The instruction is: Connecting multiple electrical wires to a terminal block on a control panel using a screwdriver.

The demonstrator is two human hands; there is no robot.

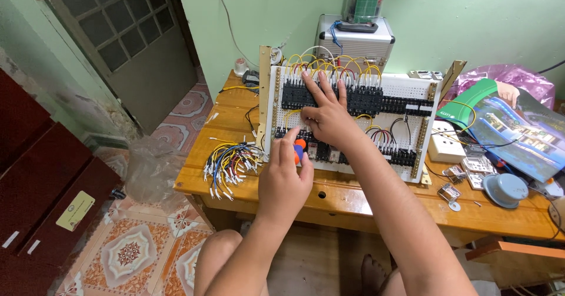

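So the left hand (284,181) is curled around a small screwdriver with an orange and blue handle (298,149), thumb and fingers closed on it, tip aimed at the lower row of black terminal blocks (353,149) on the white perforated wiring panel (406,90). The right hand (325,114) is laid on the panel's middle with two fingers stretched up onto the upper row of black blocks (365,98) and the rest bent in; can't tell if it's pinching a wire. Both forearms come up from the bottom edge, the right one crossing over toward the left.

The panel leans upright near the back edge of the varnished wooden table (353,199), with yellow jumper wires (329,60) looped along its top. Just left of it, by the table's left edge, there's a bundle of loose coloured wires with white ends (229,161). The front strip of the table is bare. The right side is crowded: a white socket box (445,144), a glossy brochure (512,134) and a grey round cap (506,189).
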